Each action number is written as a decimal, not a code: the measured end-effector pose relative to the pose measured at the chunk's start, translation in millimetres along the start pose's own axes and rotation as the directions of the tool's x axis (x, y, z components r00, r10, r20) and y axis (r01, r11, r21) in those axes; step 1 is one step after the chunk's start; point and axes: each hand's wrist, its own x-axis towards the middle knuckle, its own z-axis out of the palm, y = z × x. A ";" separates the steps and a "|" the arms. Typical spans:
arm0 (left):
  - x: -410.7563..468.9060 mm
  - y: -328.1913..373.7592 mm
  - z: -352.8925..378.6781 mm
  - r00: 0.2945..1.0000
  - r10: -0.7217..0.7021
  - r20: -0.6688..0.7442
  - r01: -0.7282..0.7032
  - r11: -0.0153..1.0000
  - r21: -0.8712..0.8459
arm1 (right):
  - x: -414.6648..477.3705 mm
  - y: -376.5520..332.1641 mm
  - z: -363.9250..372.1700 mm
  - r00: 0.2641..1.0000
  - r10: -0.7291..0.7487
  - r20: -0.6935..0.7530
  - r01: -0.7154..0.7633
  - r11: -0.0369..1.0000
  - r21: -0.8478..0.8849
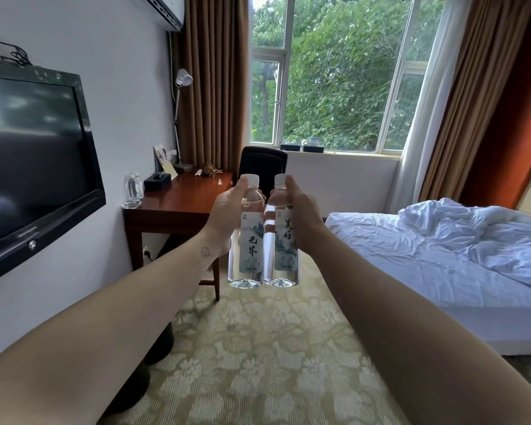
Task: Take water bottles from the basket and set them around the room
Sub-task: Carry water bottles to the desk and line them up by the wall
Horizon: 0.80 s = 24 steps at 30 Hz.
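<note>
Head view: left hand (227, 216) holds a clear plastic water bottle (247, 246) with a white cap and pale label, fingers (242, 189) wrapped round its upper body. Right hand (302, 210) grips a matching second bottle (284, 240) the same way. Both are upright, long axes vertical, sides touching, held in the air above the patterned carpet (258, 348). Basket not in view. The dark wooden desk (178, 204) is ahead-left, nearer the left hand. Two small clear bottles (134, 188) occupy its near-left corner, and the middle looks free. The white-sheeted bed (411, 259) is to the right, nearer the right hand.

A brown desk (181, 201) is standing in front of me. Two water bottles (134, 187), a black box (157, 182) and a lamp (184, 77) are sitting on it. A crumpled white blanket (478, 231) is lying on the bed (393, 253) to my right.
</note>
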 end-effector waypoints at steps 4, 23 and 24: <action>41.0 -10.9 8.9 0.999 -0.010 -0.030 0.010 1.000 -0.016 | 44.6 2.7 -12.4 1.000 -0.008 0.004 0.008 1.000 -0.022; 203.5 -84.2 51.3 0.995 -0.011 -0.099 0.011 1.000 0.002 | 224.7 37.0 -74.4 0.997 0.062 0.053 -0.060 0.998 -0.030; 209.2 -87.8 49.3 0.994 -0.016 -0.107 0.017 1.000 0.006 | 231.2 40.9 -74.0 0.996 0.071 0.063 -0.069 0.997 -0.028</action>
